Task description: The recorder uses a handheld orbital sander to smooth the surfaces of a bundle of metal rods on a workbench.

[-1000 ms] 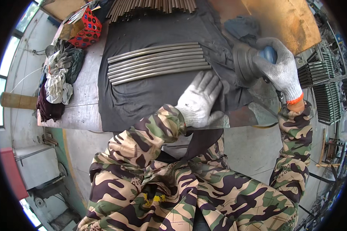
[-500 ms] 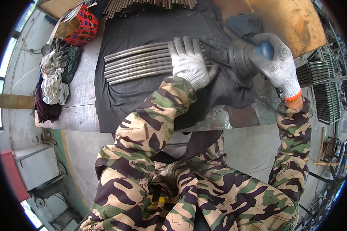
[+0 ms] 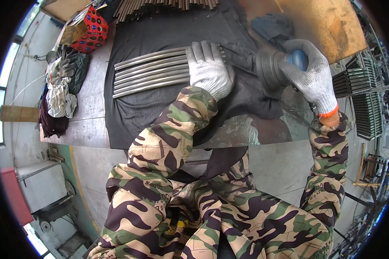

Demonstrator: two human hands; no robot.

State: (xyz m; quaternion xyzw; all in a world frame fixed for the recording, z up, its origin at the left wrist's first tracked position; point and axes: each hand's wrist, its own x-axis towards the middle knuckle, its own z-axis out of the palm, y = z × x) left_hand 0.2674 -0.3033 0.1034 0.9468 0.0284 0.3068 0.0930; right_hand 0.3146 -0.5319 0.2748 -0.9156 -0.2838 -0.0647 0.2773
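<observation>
My left hand [image 3: 208,68], in a white knit glove, lies flat with fingers spread on the right ends of several curved metal rods [image 3: 149,71] laid side by side on a black cloth [image 3: 160,108]. My right hand [image 3: 309,73], also gloved, is closed around the blue body of a handheld power tool [image 3: 276,69] whose dark round head points left, close to the rod ends. Both sleeves are camouflage.
A metal workbench [image 3: 88,129] carries the cloth. A pile of rags and gloves [image 3: 60,93] lies at its left end, beside a red patterned box [image 3: 88,28]. More rods [image 3: 160,5] lie at the far edge. A rusty plate [image 3: 328,23] and stacked metal racks [image 3: 361,82] are at right.
My left hand moved up from the near part of the cloth and settled flat on the rod ends. My right hand with the tool stayed nearly still.
</observation>
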